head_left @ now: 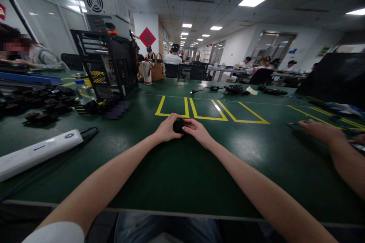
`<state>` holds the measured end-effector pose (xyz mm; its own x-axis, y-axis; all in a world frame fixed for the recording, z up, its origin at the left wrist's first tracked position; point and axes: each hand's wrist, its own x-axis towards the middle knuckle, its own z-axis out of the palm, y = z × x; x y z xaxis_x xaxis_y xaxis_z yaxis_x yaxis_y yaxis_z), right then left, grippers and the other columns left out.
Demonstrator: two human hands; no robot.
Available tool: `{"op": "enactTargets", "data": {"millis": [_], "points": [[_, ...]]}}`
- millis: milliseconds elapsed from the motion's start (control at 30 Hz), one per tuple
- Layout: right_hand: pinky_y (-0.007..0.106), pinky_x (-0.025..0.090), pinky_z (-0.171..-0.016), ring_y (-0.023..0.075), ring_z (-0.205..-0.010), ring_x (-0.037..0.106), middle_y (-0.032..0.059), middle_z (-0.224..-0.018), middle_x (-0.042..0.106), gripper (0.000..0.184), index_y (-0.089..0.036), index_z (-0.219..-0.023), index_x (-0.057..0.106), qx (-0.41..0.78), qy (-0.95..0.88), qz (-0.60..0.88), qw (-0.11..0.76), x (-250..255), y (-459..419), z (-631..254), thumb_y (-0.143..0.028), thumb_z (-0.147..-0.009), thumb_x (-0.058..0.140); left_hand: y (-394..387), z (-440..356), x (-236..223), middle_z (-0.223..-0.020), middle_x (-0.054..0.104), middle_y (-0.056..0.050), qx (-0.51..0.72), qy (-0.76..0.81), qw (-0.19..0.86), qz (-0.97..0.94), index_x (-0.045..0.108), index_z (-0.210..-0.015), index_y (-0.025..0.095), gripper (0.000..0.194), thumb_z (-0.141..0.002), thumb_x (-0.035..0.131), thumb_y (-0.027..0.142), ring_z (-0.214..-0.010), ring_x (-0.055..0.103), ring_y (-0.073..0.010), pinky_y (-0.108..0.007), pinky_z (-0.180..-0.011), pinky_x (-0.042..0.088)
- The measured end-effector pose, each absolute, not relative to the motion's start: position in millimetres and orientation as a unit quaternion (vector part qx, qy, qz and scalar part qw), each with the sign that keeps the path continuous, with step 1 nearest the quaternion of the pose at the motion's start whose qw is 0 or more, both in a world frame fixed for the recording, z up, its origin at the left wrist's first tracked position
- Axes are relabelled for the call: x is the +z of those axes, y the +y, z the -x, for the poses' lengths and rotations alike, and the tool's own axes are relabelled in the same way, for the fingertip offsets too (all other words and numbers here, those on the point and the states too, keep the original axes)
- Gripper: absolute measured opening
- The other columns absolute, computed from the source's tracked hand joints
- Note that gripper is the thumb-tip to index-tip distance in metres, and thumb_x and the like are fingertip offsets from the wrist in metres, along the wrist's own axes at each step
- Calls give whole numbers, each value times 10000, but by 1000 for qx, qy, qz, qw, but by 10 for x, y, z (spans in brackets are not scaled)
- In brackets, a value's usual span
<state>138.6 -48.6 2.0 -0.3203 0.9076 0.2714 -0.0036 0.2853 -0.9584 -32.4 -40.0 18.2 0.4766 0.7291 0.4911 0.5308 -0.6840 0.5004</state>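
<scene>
Both my hands meet at the middle of the green table (159,170), around a small black round part (178,126) whose exact kind I cannot make out. My left hand (167,128) curls around its left side, thumb below and fingers above. From the right, my right hand (197,131) pinches its edge with thumb and fingers. The fingers hide much of the part. Just beyond my hands, yellow tape outlines (209,118) mark the tabletop.
At left stand an open black computer case (110,64), a pile of black parts (42,102) and a white power strip (42,151). A white cup (147,72) and cables (235,89) lie farther back. Another person's hand (322,131) works at right.
</scene>
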Motion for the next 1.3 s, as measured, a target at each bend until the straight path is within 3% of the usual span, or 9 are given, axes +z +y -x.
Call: {"op": "enactTargets", "data": {"millis": [300, 500, 767, 1067, 1300], "points": [[367, 427, -863, 141, -874, 565, 16, -987, 545, 236, -216, -902, 514, 473, -654, 346, 478, 35, -525, -1380, -267, -687, 598, -379, 318, 156, -1025, 469, -25, 360, 365, 135, -848, 423, -1050, 227, 558, -551, 670, 272, -936, 499, -206, -351, -791, 432], [383, 397, -901, 168, -964, 539, 43, -1036, 554, 343, -201, -990, 519, 485, -646, 355, 470, 17, -477, -1382, -255, -666, 614, -373, 309, 148, -1018, 472, -23, 363, 375, 138, -842, 429, -1040, 227, 561, -536, 673, 251, -940, 499, -210, -359, -805, 423], [367, 405, -897, 159, -952, 552, 16, -990, 556, 260, -209, -880, 517, 485, -643, 335, 489, 41, -529, -1376, -241, -649, 633, -374, 318, 149, -1025, 466, -25, 359, 370, 134, -846, 418, -1049, 229, 558, -554, 670, 271, -938, 502, -208, -354, -792, 434], [390, 394, -909, 178, -998, 537, 38, -1056, 550, 343, -206, -977, 518, 500, -639, 351, 468, 26, -481, -1387, -211, -651, 626, -384, 327, 161, -1020, 462, -26, 353, 368, 130, -850, 415, -1046, 230, 544, -567, 663, 301, -913, 503, -202, -348, -774, 446], [364, 417, -886, 165, -969, 544, 21, -1027, 538, 283, -211, -903, 507, 505, -645, 318, 477, 41, -532, -1388, -204, -649, 632, -376, 325, 149, -1017, 460, -24, 356, 362, 130, -852, 414, -1049, 230, 536, -574, 655, 288, -913, 497, -198, -344, -776, 439]]}}
